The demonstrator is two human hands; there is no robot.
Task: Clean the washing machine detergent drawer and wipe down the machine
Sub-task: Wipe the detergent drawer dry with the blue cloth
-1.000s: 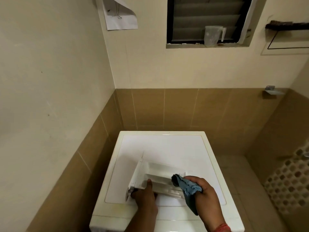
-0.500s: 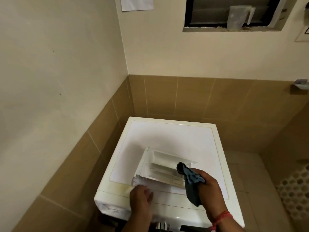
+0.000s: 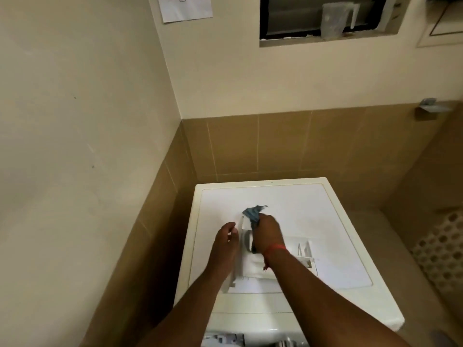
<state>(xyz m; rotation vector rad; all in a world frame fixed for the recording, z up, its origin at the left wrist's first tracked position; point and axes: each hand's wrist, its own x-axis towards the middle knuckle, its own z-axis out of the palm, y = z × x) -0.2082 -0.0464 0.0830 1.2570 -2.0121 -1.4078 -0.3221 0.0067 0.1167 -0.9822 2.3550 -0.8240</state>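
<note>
Fingers of the right hand (image 3: 268,227) are curled round a blue cloth (image 3: 253,213), pressed into the detergent drawer (image 3: 280,261) lying on the washing machine (image 3: 338,221) top near its left edge; left hand (image 3: 225,242) hovers relaxed, likely for steadying.

From my remote seat I see two bare forearms reaching in from the bottom edge, no sleeves on either as far up as the view goes. The left hand (image 3: 224,242) carries no ring, watch or band that I can make out. The right hand (image 3: 267,230) has a thin red thread (image 3: 275,247) tied round its wrist, with a short loose end hanging down on the near side. I see no gloves on either hand. Nails and finer marks are too blurred for me to tell. Nothing more of the body shows.
</note>
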